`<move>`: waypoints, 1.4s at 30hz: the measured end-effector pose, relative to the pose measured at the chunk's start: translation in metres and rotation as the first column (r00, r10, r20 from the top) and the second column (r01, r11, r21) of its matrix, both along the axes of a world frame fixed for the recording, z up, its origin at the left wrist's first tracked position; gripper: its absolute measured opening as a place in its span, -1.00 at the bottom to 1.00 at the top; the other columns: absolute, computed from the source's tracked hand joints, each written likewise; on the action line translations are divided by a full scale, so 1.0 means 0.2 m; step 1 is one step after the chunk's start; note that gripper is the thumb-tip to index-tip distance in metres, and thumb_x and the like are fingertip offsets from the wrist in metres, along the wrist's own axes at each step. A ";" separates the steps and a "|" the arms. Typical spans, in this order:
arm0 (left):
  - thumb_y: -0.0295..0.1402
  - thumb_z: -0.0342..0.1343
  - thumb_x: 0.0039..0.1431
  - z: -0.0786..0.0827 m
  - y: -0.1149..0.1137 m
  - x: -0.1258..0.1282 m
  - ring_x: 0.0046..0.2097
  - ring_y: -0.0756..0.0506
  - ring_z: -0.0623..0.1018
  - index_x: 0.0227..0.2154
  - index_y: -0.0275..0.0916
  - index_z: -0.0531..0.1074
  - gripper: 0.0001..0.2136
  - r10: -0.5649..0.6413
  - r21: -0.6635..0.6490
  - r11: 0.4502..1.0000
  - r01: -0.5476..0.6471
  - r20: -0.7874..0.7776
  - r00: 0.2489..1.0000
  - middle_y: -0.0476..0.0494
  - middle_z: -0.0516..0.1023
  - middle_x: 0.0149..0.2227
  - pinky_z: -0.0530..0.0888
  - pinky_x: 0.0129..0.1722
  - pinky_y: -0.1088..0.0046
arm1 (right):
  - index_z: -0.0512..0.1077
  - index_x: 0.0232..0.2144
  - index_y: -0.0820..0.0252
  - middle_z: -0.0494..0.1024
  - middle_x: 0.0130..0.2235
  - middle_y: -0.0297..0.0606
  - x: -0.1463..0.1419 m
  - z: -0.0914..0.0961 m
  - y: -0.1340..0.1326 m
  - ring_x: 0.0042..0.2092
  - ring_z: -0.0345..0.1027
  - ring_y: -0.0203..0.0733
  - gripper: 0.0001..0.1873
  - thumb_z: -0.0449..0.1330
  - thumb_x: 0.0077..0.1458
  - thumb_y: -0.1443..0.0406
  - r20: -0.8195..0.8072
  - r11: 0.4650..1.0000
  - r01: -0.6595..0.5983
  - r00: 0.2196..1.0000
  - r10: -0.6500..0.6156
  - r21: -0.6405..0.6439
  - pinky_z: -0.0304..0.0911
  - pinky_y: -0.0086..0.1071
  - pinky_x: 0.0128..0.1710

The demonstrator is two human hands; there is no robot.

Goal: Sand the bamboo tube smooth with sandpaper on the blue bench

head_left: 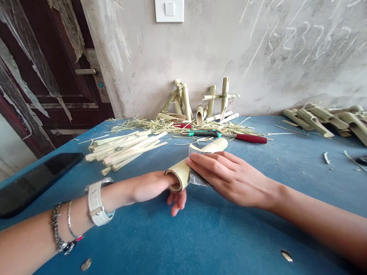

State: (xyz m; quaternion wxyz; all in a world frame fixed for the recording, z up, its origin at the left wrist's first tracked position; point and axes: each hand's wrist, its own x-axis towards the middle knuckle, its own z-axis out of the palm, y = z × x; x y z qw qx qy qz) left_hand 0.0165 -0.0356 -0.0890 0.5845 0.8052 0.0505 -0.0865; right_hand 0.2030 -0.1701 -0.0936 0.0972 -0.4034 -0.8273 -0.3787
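A pale bamboo tube point(179, 174) lies slanted above the middle of the blue table, its near end hollow and facing me. My left hand point(162, 185) grips that near end, the thumb reaching into the opening and the other fingers curled underneath. Pressed flat over the tube's upper side is my right hand point(228, 175), closed on a sheet of sandpaper point(199, 178) whose grey edge shows beneath the fingers. Beyond the right hand the tube's far end point(217, 144) sticks out.
Bamboo strips point(126, 149) lie left of the tube, near a black phone point(27, 184). Behind are shavings point(139, 124), a red-handled tool point(251, 138), a green-black cutter point(203, 133) and small bamboo structures point(181, 100). Split bamboo pieces point(358, 127) are piled at the right by the wall.
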 end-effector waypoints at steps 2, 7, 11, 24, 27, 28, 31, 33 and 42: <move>-0.22 -0.38 0.34 -0.01 0.01 0.00 -0.45 0.02 0.38 -0.50 -0.34 0.40 -0.49 -0.016 0.010 1.000 0.016 0.008 1.000 -0.07 0.45 -0.56 0.28 -0.36 0.51 | 0.10 0.17 0.49 0.29 0.11 0.01 0.00 0.01 0.00 0.11 0.17 -0.15 -0.55 -0.24 0.28 0.44 0.010 1.000 0.006 1.000 -0.006 -0.008 0.21 -0.27 -0.01; -0.23 -0.32 0.29 -0.01 0.01 0.01 -0.46 0.01 0.36 -0.47 -0.34 0.41 -0.55 -0.026 0.040 0.999 0.026 0.007 1.000 -0.08 0.45 -0.56 0.27 -0.38 0.49 | 0.06 0.20 0.45 0.29 0.12 0.00 0.02 0.02 0.01 0.14 0.13 -0.15 -0.53 -0.23 0.28 0.42 -0.001 0.998 0.034 0.999 -0.034 -0.050 0.20 -0.27 0.01; -0.20 -0.26 0.27 0.01 -0.02 0.00 -0.45 0.01 0.30 -0.41 -0.33 0.40 -0.60 0.019 0.097 0.995 -0.016 -0.024 1.000 -0.02 0.37 -0.58 0.24 -0.34 0.49 | 0.10 0.19 0.42 0.28 0.13 -0.01 0.04 0.01 0.02 0.11 0.16 -0.10 -0.53 -0.16 0.25 0.43 -0.073 0.992 0.094 0.992 -0.101 -0.084 0.20 -0.21 0.02; -0.22 -0.29 0.24 0.07 -0.06 -0.02 -0.54 0.04 0.09 -0.49 -0.33 0.36 -0.60 -0.001 0.209 0.978 0.025 -0.113 0.994 0.08 0.08 -0.64 0.15 -0.43 0.46 | 0.11 0.18 0.22 0.29 0.13 -0.08 0.09 0.01 0.04 0.13 0.15 -0.09 -0.46 0.10 0.17 0.30 -0.282 0.954 0.115 0.939 -0.195 -0.275 0.14 -0.09 0.08; -0.25 -0.24 0.21 0.07 -0.08 -0.02 -0.54 0.05 0.13 -0.49 -0.33 0.38 -0.63 0.004 0.256 0.966 0.026 -0.114 0.994 0.05 0.19 -0.61 0.20 -0.41 0.48 | 0.19 0.12 0.19 0.34 0.09 -0.12 0.13 0.00 0.05 0.09 0.20 -0.08 -0.51 0.14 0.14 0.30 -0.317 0.944 0.118 0.923 -0.219 -0.307 0.17 -0.11 0.04; -0.25 -0.23 0.20 0.07 -0.08 -0.02 -0.54 0.05 0.17 -0.49 -0.32 0.39 -0.65 0.015 0.294 0.956 0.018 -0.107 0.994 0.02 0.26 -0.58 0.22 -0.41 0.49 | 0.21 0.10 0.17 0.36 0.07 -0.13 0.14 0.00 0.05 0.07 0.22 -0.09 -0.53 0.14 0.14 0.30 -0.317 0.941 0.117 0.922 -0.221 -0.317 0.18 -0.13 0.03; -0.19 -0.13 0.16 0.06 -0.08 -0.03 -0.47 0.01 0.33 -0.51 -0.28 0.39 -0.68 0.067 0.561 0.828 -0.021 -0.062 0.996 -0.07 0.42 -0.48 0.24 -0.43 0.49 | 0.17 0.12 0.18 0.42 0.01 -0.14 0.15 0.00 0.05 0.01 0.27 -0.10 -0.48 0.17 0.12 0.32 -0.270 0.935 0.142 0.934 -0.236 -0.326 0.16 -0.12 0.03; -0.11 -0.07 0.13 0.07 -0.07 -0.04 -0.43 -0.05 0.38 -0.54 -0.26 0.37 -0.67 0.047 0.800 0.600 -0.021 -0.009 0.999 -0.09 0.42 -0.51 0.23 -0.44 0.45 | 0.12 0.13 0.24 0.45 -0.04 -0.10 0.15 0.00 0.05 -0.01 0.29 -0.08 -0.43 0.19 0.10 0.32 -0.233 0.933 0.182 0.937 -0.261 -0.312 0.12 -0.09 0.04; 0.00 -0.05 0.13 0.05 0.01 -0.05 -0.13 -0.19 0.44 0.04 -0.26 0.17 -0.48 -0.293 0.958 -0.028 -0.286 0.265 0.919 -0.27 0.36 -0.04 0.37 -0.23 0.31 | 0.25 -0.03 0.29 0.49 -0.15 -0.10 0.17 0.00 0.07 -0.10 0.34 -0.05 -0.56 0.23 0.06 0.28 -0.200 0.912 0.297 0.912 -0.359 -0.283 0.18 -0.12 -0.03</move>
